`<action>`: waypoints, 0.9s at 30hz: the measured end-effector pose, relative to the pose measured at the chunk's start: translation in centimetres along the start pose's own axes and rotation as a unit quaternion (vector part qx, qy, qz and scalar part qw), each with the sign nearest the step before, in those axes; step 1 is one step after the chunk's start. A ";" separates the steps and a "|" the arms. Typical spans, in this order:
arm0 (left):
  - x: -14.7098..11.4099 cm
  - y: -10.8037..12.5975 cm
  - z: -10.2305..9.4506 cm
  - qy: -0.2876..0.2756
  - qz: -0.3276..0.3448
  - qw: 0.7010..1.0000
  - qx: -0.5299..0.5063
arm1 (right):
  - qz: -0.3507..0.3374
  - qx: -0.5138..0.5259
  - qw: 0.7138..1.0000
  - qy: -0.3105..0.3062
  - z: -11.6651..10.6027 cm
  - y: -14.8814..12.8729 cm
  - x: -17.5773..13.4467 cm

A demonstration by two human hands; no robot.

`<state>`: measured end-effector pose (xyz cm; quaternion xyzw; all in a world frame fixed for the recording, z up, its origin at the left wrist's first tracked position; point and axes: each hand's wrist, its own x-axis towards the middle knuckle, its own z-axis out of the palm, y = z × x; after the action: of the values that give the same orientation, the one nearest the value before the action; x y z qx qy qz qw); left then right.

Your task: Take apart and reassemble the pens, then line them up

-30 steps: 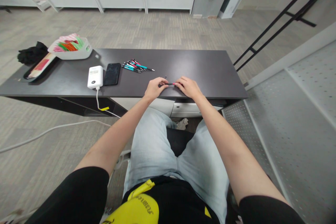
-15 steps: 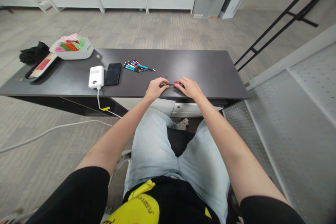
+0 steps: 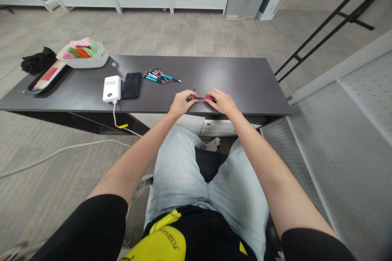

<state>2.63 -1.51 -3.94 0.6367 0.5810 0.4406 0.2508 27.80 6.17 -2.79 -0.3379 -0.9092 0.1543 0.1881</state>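
Close to the near edge of the dark table point(image 3: 235, 73), my left hand point(image 3: 181, 102) and my right hand point(image 3: 223, 102) face each other over one pen point(image 3: 209, 98). The pen lies crosswise, black toward the left and pink-red toward the right. My left fingers pinch the black end; the right fingers are closed on the pink part. The fingertips hide both ends. A tiny dark piece point(image 3: 194, 89) sits just beyond my left fingers, too small to name. Further left and back lies a pile of pens point(image 3: 161, 76), mostly blue, with some pink and white.
Left of the pens are a black phone point(image 3: 131, 85) and a white charger block point(image 3: 112, 89) with a white cable point(image 3: 115, 116) hanging over the edge. A white basket point(image 3: 88, 63) of colourful items, a black tray point(image 3: 50, 79) and black cloth point(image 3: 38, 61) occupy the left end.
More of the pen's pink part shows by my right fingers. Both hands stay in nearly the same place, and the view has shifted slightly.
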 end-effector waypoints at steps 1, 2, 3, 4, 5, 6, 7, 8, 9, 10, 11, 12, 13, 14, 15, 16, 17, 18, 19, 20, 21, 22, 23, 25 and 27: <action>0.0 0.0 0.0 -0.002 0.001 1.000 0.002 | 0.000 -0.001 1.000 -0.004 0.0 0.0 0.0; 0.0 0.0 0.0 -0.005 0.003 1.000 0.005 | 0.000 -0.002 1.000 -0.008 0.0 0.0 0.0; 0.0 -0.1 0.0 -0.007 0.005 1.000 0.008 | 0.002 -0.003 1.000 -0.009 0.1 0.0 0.1; 0.0 -0.2 0.0 -0.009 0.008 1.000 0.011 | 0.004 -0.004 1.000 -0.008 0.1 0.0 0.1; 0.0 -0.2 0.0 -0.010 0.011 1.000 0.012 | 0.005 -0.005 1.000 -0.005 0.1 0.1 0.1; 0.0 -0.3 0.0 -0.010 0.016 1.000 0.013 | 0.006 -0.004 1.000 -0.002 0.2 0.1 0.1; 0.0 -0.4 0.0 -0.011 0.019 1.000 0.014 | 0.005 -0.003 1.000 0.002 0.2 0.1 0.1; 0.0 -0.5 0.1 -0.011 0.021 1.000 0.016 | 0.003 -0.002 1.000 0.004 0.2 0.1 0.1; 0.1 -0.5 0.1 -0.012 0.021 1.000 0.018 | 0.000 -0.001 1.000 0.005 0.1 0.2 0.0; 0.1 -0.6 0.1 -0.015 0.020 0.999 0.021 | -0.003 0.000 1.000 0.004 0.1 0.1 0.0; 0.1 -0.6 0.1 -0.017 0.019 0.999 0.023 | -0.006 0.001 1.000 0.001 0.1 0.1 0.0; 0.1 -0.5 0.1 -0.019 0.022 0.999 0.024 | -0.008 0.002 1.000 0.000 0.0 0.1 0.0; 0.1 -0.5 0.1 -0.018 0.028 0.999 0.024 | -0.008 0.003 1.000 0.001 0.0 0.0 -0.1; 0.1 -0.5 0.2 -0.015 0.033 0.999 0.026 | -0.007 0.003 1.000 0.005 0.0 0.0 -0.1; 0.2 -0.4 0.3 -0.009 0.036 0.999 0.033 | -0.004 0.002 1.000 0.009 -0.1 -0.1 -0.1; 0.2 -0.4 0.4 -0.002 0.035 0.998 0.046 | -0.001 -0.001 1.000 0.013 -0.1 -0.1 -0.1; 0.2 -0.3 0.5 0.004 0.031 0.997 0.065 | 0.002 -0.004 1.000 0.014 -0.2 -0.2 -0.1; 0.3 -0.3 0.6 0.006 0.026 0.996 0.086 | 0.005 -0.007 1.000 0.015 -0.2 -0.2 -0.1; 0.3 -0.3 0.7 0.005 0.022 0.994 0.104 | 0.007 -0.009 1.000 0.014 -0.3 -0.2 -0.2; 0.4 -0.4 0.8 -0.001 0.022 0.993 0.118 | 0.007 -0.011 1.000 0.014 -0.3 -0.3 -0.2; 0.4 -0.4 0.9 -0.009 0.024 0.992 0.126 | 0.006 -0.012 1.000 0.013 -0.4 -0.3 -0.2; 0.5 -0.5 0.9 -0.017 0.026 0.991 0.130 | 0.006 -0.014 1.000 0.014 -0.4 -0.3 -0.2; 0.6 -0.6 0.9 -0.024 0.027 0.991 0.131 | 0.005 -0.015 1.000 0.013 -0.4 -0.3 -0.2; 0.7 -0.7 0.8 -0.032 0.026 0.990 0.132 | 0.005 -0.017 1.000 0.007 -0.3 -0.3 -0.1; 0.8 -0.7 0.7 -0.036 0.022 0.991 0.130 | 0.007 -0.019 1.000 -0.001 -0.2 -0.2 0.0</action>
<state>2.76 -0.51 -4.66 0.6918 0.6100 0.3435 0.1770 27.75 6.10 -2.55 -0.3475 -0.9098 0.1384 0.1797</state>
